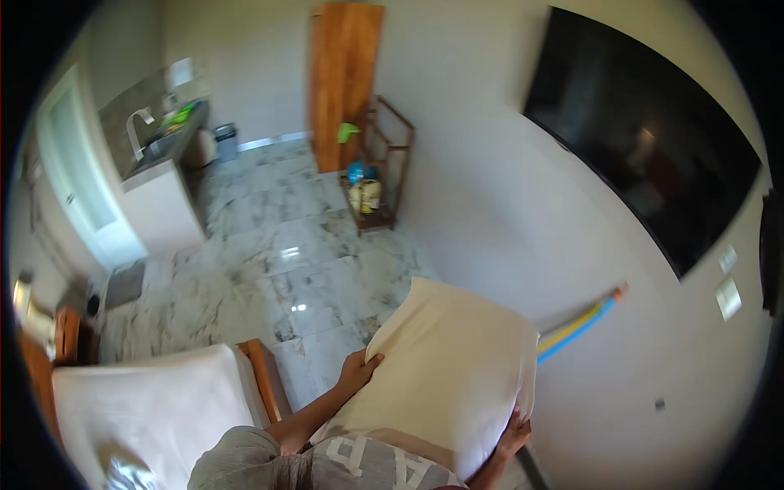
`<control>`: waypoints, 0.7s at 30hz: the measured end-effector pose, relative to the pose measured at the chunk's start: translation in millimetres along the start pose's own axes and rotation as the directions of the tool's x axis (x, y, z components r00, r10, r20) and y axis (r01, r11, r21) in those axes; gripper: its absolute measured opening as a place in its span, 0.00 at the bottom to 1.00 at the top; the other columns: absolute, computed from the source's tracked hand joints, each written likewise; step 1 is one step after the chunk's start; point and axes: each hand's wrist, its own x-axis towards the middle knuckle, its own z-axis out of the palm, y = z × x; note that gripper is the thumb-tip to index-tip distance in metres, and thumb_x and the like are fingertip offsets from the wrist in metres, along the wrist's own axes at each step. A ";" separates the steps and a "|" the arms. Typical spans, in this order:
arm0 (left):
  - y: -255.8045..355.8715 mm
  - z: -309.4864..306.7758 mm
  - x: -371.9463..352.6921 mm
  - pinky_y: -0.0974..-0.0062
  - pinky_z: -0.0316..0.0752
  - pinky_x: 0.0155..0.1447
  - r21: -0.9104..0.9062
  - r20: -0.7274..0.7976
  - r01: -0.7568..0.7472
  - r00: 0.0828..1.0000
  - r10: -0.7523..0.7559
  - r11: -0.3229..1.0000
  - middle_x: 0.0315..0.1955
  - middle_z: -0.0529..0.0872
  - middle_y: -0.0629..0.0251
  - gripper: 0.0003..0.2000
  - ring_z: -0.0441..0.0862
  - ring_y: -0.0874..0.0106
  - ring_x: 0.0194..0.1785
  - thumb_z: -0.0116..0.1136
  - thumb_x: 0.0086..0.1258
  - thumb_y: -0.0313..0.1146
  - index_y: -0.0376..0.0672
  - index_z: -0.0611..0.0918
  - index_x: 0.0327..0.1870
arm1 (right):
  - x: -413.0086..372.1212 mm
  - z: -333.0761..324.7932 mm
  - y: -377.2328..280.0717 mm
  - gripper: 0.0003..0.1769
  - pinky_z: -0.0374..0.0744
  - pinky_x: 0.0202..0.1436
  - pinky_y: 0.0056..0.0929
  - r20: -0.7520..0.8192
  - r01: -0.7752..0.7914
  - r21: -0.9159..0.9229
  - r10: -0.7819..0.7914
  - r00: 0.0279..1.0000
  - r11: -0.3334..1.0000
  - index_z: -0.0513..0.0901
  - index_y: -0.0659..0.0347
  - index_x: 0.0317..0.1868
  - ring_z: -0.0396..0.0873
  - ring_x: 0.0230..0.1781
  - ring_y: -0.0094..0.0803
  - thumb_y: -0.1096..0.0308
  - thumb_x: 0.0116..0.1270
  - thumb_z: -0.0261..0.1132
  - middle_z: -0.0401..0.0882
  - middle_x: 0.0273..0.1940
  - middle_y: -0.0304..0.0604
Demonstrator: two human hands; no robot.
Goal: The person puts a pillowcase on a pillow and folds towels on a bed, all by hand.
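Note:
A cream-coloured pillow (449, 359) is held up in front of my body, its near edge against my grey shirt. At its left edge, my left hand (359, 372) is closed on the fabric. On the opposite side my right hand (513, 434) grips the pillow's lower right edge, fingers partly hidden by the cloth. Below and to the left lies a bed (155, 400) with a white sheet and a wooden frame.
A large television (645, 139) hangs on the right wall. Yellow and blue poles (576, 331) lean below it. Ahead stand a wooden rack (394, 163), a wooden cabinet (343, 82) and a small bin (225, 142). A sink counter (167, 196) and door (82, 171) are left.

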 end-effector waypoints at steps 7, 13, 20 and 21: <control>-3.9 -39.5 25.4 0.71 0.71 0.33 0.000 -0.432 0.158 0.891 -0.142 0.987 0.21 0.83 0.57 0.16 0.78 0.71 0.25 0.53 0.68 0.43 0.36 0.81 0.39 | 87.2 146.3 -33.0 0.22 0.76 0.39 0.34 0.390 0.094 0.093 -0.123 0.913 0.991 0.79 0.73 0.45 0.79 0.32 0.38 0.57 0.66 0.61 0.83 0.35 0.52; -31.6 -79.1 28.5 0.68 0.70 0.29 -0.089 -0.742 0.135 0.652 -0.156 0.987 0.16 0.79 0.56 0.18 0.75 0.71 0.20 0.55 0.68 0.45 0.35 0.81 0.34 | 100.7 274.9 -95.3 0.23 0.76 0.40 0.31 0.649 0.109 0.265 -0.261 0.715 0.958 0.79 0.73 0.46 0.78 0.33 0.33 0.56 0.67 0.60 0.82 0.37 0.48; -55.2 -161.0 43.0 0.63 0.71 0.35 -0.160 -0.921 0.222 0.318 -0.226 0.962 0.21 0.80 0.50 0.20 0.77 0.59 0.24 0.55 0.66 0.49 0.36 0.81 0.33 | 37.0 444.8 -180.2 0.24 0.76 0.39 0.34 0.749 0.139 0.506 -0.513 0.419 0.851 0.79 0.74 0.44 0.79 0.33 0.37 0.54 0.68 0.58 0.82 0.37 0.53; -60.6 -180.0 51.9 0.63 0.72 0.36 -0.176 -0.928 0.200 0.292 -0.230 0.964 0.21 0.80 0.49 0.20 0.78 0.57 0.26 0.55 0.66 0.49 0.36 0.81 0.34 | 26.7 466.4 -199.0 0.29 0.77 0.40 0.36 0.754 0.199 0.485 -0.523 0.399 0.851 0.78 0.73 0.47 0.78 0.34 0.38 0.49 0.64 0.61 0.80 0.40 0.56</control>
